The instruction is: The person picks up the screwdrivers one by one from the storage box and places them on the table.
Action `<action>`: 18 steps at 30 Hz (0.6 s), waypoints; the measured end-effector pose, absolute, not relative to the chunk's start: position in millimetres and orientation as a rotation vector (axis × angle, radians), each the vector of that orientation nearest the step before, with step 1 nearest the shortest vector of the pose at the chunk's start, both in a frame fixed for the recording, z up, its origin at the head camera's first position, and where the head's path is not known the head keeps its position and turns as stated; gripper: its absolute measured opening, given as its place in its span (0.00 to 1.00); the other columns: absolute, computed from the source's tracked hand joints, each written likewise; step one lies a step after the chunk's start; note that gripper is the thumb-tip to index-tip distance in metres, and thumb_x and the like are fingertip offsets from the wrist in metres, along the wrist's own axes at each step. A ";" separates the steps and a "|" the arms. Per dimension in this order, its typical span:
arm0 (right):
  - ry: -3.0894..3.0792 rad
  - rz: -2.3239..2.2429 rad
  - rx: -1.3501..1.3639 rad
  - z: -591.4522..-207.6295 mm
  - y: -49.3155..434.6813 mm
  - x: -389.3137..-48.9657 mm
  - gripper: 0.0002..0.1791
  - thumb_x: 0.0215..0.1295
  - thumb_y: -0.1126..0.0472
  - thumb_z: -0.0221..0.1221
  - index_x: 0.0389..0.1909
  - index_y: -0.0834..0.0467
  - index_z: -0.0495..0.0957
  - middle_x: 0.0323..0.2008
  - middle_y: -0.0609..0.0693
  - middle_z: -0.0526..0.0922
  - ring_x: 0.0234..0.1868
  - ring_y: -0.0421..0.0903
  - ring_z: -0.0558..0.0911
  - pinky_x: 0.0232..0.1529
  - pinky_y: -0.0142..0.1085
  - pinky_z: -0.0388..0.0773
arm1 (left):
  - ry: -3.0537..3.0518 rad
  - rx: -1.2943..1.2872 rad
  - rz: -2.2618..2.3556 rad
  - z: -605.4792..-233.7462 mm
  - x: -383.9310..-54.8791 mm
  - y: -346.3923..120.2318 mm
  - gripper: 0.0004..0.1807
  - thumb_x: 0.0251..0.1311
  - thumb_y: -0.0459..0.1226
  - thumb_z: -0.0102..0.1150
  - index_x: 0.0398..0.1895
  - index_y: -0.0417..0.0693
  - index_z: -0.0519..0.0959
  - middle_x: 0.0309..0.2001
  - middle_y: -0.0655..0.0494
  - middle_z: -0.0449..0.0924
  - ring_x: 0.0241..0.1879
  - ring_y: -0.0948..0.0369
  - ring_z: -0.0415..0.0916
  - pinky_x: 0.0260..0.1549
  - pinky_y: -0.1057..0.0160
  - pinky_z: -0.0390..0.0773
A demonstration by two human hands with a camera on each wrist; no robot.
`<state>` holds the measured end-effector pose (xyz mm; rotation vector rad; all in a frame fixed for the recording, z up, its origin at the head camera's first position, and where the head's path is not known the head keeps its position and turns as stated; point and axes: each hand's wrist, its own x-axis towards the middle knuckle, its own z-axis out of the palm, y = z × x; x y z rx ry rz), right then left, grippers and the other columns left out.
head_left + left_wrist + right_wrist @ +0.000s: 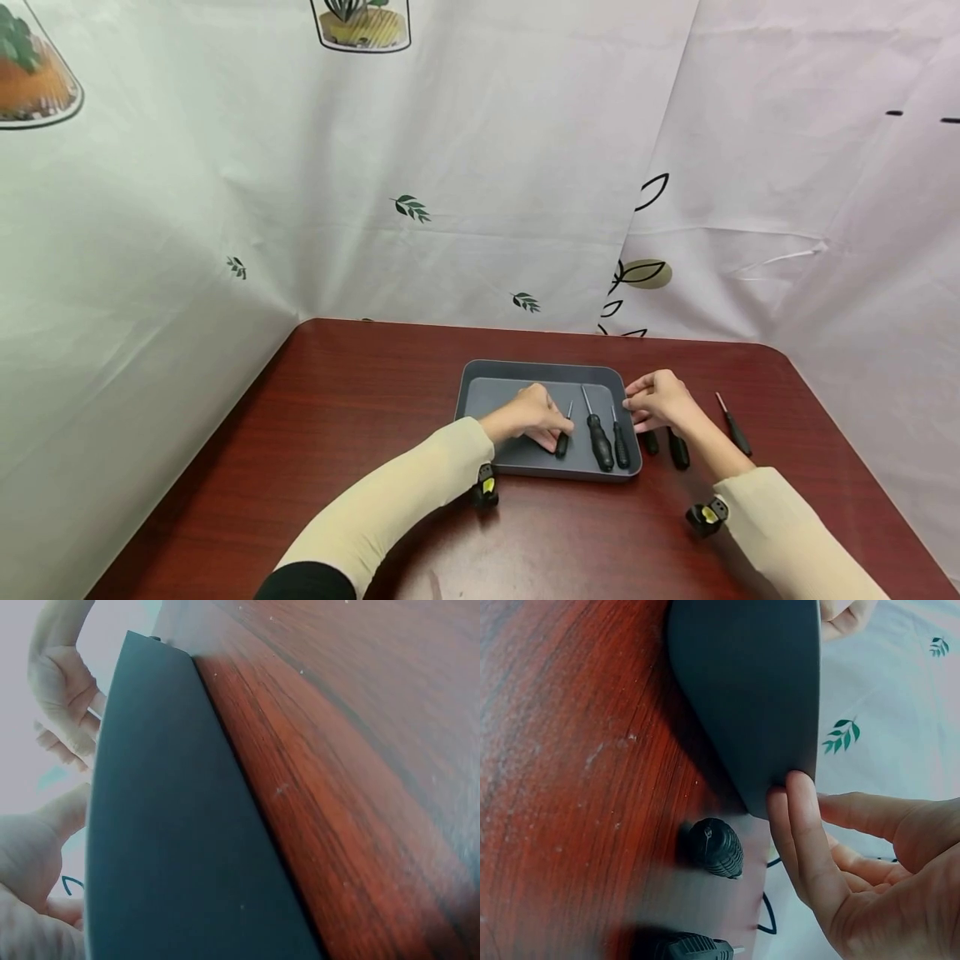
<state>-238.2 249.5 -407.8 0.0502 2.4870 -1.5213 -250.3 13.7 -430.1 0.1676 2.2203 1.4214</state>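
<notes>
A grey tray (480,392) lies on the table, with two black-handled screwdrivers, a thick one (600,443) and a slimmer one (621,446), side by side in its right part. My left hand (531,414) reaches over the tray and pinches a small black screwdriver (562,444), its shaft pointing away from me. With thumb and fingers on either side of the wall, my right hand (660,398) grips the tray's right rim, as the right wrist view shows. The tray wall (165,795) hides the left fingertips in the left wrist view.
Right of the tray lie more black-handled screwdrivers: one (651,442) close to its wall, one (678,450) under the right wrist, and one (738,433) farther right. White patterned cloth (480,167) hangs behind the brown table (360,392).
</notes>
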 end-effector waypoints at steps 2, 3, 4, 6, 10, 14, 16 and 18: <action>2.484 -1.528 0.040 -407.9 249.8 -237.8 0.16 0.63 0.75 0.61 0.49 0.81 0.73 0.33 0.64 0.84 0.24 0.50 0.85 0.26 0.44 0.87 | 2.176 0.157 1.455 -431.7 -251.1 12.9 0.03 0.53 0.27 0.69 0.25 0.36 0.83 0.23 0.44 0.83 0.16 0.58 0.82 0.21 0.61 0.86; 2.484 -1.528 0.032 -408.0 250.1 -237.6 0.17 0.63 0.75 0.61 0.49 0.81 0.73 0.33 0.64 0.84 0.25 0.50 0.85 0.26 0.44 0.87 | 2.154 0.151 1.470 -432.7 -251.5 12.5 0.02 0.53 0.27 0.68 0.26 0.35 0.84 0.23 0.44 0.83 0.16 0.58 0.81 0.22 0.61 0.86; 2.484 -1.531 0.030 -407.9 250.1 -237.3 0.17 0.63 0.75 0.61 0.49 0.81 0.73 0.33 0.64 0.84 0.24 0.50 0.85 0.26 0.44 0.87 | 2.133 0.144 1.484 -433.7 -251.9 12.1 0.02 0.53 0.26 0.67 0.26 0.34 0.84 0.24 0.44 0.83 0.16 0.58 0.81 0.22 0.61 0.86; 2.481 -1.532 0.019 -407.8 250.3 -237.0 0.17 0.63 0.75 0.61 0.49 0.81 0.72 0.33 0.64 0.84 0.24 0.50 0.85 0.26 0.45 0.87 | 2.093 0.131 1.510 -435.4 -252.9 11.6 0.01 0.54 0.26 0.65 0.28 0.33 0.84 0.24 0.44 0.82 0.16 0.58 0.81 0.23 0.61 0.86; 2.467 -1.539 0.027 -407.7 250.8 -237.1 0.17 0.63 0.75 0.61 0.49 0.81 0.72 0.32 0.62 0.84 0.24 0.49 0.85 0.26 0.44 0.87 | 2.023 0.105 1.560 -435.4 -254.2 9.6 0.02 0.55 0.25 0.63 0.31 0.33 0.83 0.26 0.44 0.81 0.16 0.59 0.80 0.24 0.61 0.87; 2.462 -1.538 0.042 -408.4 251.3 -238.0 0.17 0.64 0.75 0.60 0.50 0.81 0.72 0.32 0.60 0.84 0.24 0.48 0.84 0.27 0.43 0.87 | 1.956 0.090 1.598 -430.4 -254.9 5.7 0.05 0.57 0.26 0.62 0.35 0.32 0.84 0.30 0.42 0.82 0.19 0.59 0.81 0.27 0.61 0.87; 2.464 -1.533 0.040 -408.6 251.2 -238.3 0.17 0.64 0.75 0.60 0.50 0.81 0.72 0.32 0.59 0.84 0.24 0.47 0.84 0.27 0.43 0.87 | 1.927 0.090 1.609 -427.9 -255.2 3.1 0.06 0.58 0.26 0.62 0.37 0.31 0.84 0.31 0.41 0.83 0.21 0.58 0.82 0.28 0.61 0.87; 2.462 -1.536 0.050 -409.0 250.8 -238.7 0.17 0.64 0.75 0.60 0.50 0.80 0.72 0.32 0.59 0.84 0.24 0.47 0.84 0.27 0.43 0.87 | 1.902 0.093 1.622 -426.4 -255.2 0.1 0.07 0.59 0.25 0.61 0.39 0.30 0.83 0.32 0.41 0.83 0.22 0.58 0.82 0.29 0.60 0.87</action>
